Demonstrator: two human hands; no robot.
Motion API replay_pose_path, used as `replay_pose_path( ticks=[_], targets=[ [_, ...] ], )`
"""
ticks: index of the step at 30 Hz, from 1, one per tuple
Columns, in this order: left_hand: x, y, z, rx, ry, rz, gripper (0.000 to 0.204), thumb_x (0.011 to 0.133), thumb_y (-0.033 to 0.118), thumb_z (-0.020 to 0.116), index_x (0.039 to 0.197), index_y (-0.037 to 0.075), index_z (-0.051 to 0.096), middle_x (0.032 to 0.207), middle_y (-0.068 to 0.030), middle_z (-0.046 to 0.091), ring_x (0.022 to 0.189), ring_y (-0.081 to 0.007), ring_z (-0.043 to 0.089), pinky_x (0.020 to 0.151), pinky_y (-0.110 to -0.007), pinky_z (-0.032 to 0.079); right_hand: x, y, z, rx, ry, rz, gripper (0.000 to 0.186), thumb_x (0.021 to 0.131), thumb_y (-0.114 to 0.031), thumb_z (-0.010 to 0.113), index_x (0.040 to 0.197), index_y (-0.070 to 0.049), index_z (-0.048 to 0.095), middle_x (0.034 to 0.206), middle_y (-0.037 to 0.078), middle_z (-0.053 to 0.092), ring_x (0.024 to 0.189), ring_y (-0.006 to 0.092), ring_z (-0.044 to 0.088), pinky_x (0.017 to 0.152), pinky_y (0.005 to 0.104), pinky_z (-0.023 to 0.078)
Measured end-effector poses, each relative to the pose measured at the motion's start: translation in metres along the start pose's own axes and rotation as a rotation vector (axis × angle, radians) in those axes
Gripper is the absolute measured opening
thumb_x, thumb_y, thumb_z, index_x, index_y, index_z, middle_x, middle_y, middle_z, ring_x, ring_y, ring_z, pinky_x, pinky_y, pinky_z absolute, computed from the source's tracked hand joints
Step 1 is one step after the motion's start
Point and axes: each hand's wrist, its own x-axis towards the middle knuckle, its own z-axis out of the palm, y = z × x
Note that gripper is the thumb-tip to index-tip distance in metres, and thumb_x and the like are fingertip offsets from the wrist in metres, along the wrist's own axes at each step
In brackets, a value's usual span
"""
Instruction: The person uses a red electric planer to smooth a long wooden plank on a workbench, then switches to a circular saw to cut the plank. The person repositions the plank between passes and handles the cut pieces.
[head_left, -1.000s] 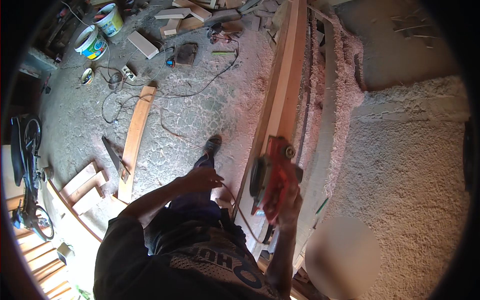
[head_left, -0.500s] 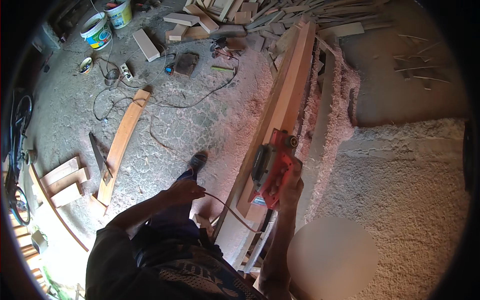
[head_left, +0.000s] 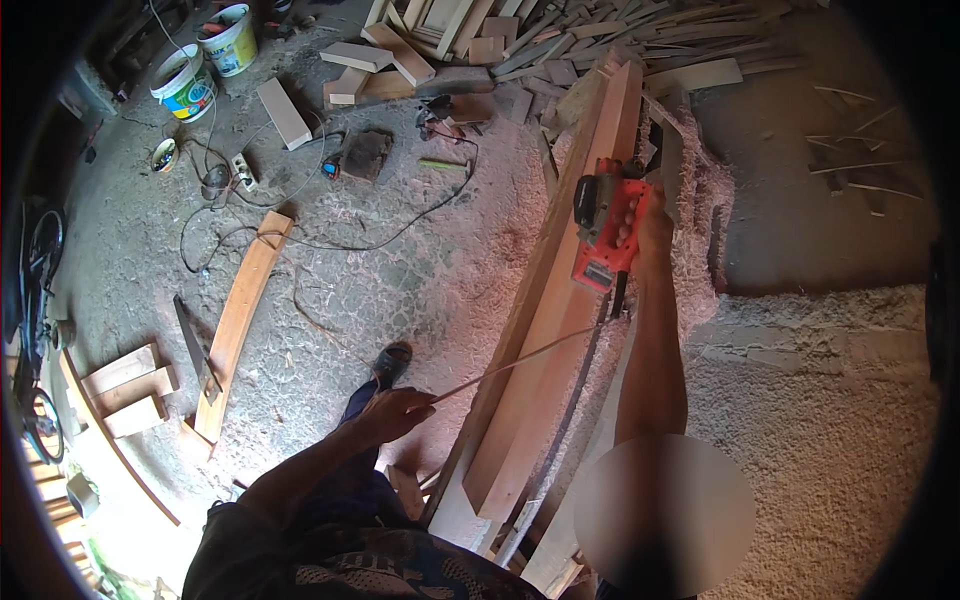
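Note:
A red and black electric hand planer (head_left: 612,228) rests on a long wooden beam (head_left: 530,400), toward its far end. My right hand (head_left: 655,228) is closed round the planer's handle, with the arm stretched far forward. From the tool's rear a power cord (head_left: 520,362) runs back, pulled nearly straight across the beam. My left hand (head_left: 398,413), left of the beam, is closed on that cord and holds it off the wood. The planer's underside is hidden against the beam.
Pale shavings (head_left: 820,430) lie heaped on the right. On the floor to the left are a curved plank (head_left: 240,325), a handsaw (head_left: 196,345) and short boards (head_left: 130,385). Two buckets (head_left: 186,90) stand far left. Wood offcuts (head_left: 580,40) pile up beyond the beam; a loose cable (head_left: 350,245) snakes across the floor.
My right hand has pushed the planer forward along the beam, away from me. The cord, slack before, is now drawn taut. My left hand has shifted slightly right and nearer to me.

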Motion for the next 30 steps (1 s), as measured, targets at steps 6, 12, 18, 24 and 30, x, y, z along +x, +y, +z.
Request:
replay_pose_path(
  ticks=[6, 12, 18, 24, 30],
  targets=[
    [-0.006, -0.016, -0.032, 0.068, 0.117, -0.058, 0.026, 0.098, 0.033, 0.07, 0.111, 0.011, 0.077, 0.102, -0.0166, 0.075, 0.096, -0.0385, 0.073, 0.083, -0.049, 0.058, -0.064, 0.011, -0.005, 0.021, 0.011, 0.095, 0.057, 0.103, -0.064, 0.052, 0.093, -0.008, 0.053, 0.066, 0.002, 0.052, 0.046, 0.0143, 0.05, 0.04, 0.032, 0.043],
    [-0.054, -0.022, -0.056, 0.174, -0.061, -0.082, 0.031, 0.098, 0.034, 0.07, 0.119, 0.012, 0.076, 0.104, -0.0124, 0.075, 0.096, -0.033, 0.074, 0.083, -0.044, 0.058, -0.299, 0.054, -0.018, 0.047, 0.056, 0.201, 0.062, 0.102, -0.068, 0.051, 0.099, -0.006, 0.056, 0.065, 0.002, 0.052, 0.045, 0.0129, 0.051, 0.038, 0.0282, 0.042],
    [-0.097, -0.034, -0.008, 0.25, -0.312, 0.211, 0.03, 0.098, 0.034, 0.07, 0.118, 0.013, 0.077, 0.103, -0.0115, 0.074, 0.1, -0.0321, 0.071, 0.087, -0.045, 0.057, -0.514, 0.115, -0.049, -0.049, 0.115, 0.259, 0.065, 0.105, -0.065, 0.045, 0.102, -0.002, 0.062, 0.063, 0.003, 0.054, 0.046, 0.0144, 0.056, 0.041, 0.0289, 0.043],
    [-0.118, -0.057, 0.026, 0.306, -0.429, 0.308, 0.032, 0.099, 0.04, 0.066, 0.115, 0.017, 0.079, 0.1, -0.0117, 0.073, 0.098, -0.0316, 0.07, 0.085, -0.047, 0.056, -0.528, 0.114, -0.048, -0.103, 0.086, 0.21, 0.063, 0.107, -0.061, 0.043, 0.1, -0.001, 0.061, 0.062, 0.005, 0.057, 0.047, 0.0154, 0.058, 0.041, 0.0299, 0.043],
    [-0.082, -0.058, 0.002, 0.264, -0.26, 0.189, 0.032, 0.1, 0.04, 0.066, 0.115, 0.015, 0.079, 0.096, -0.0127, 0.074, 0.098, -0.0329, 0.071, 0.088, -0.047, 0.055, -0.392, 0.073, -0.031, -0.051, 0.09, 0.161, 0.063, 0.105, -0.062, 0.047, 0.103, 0.0, 0.059, 0.063, 0.006, 0.055, 0.044, 0.0154, 0.053, 0.039, 0.03, 0.042]
  ],
)
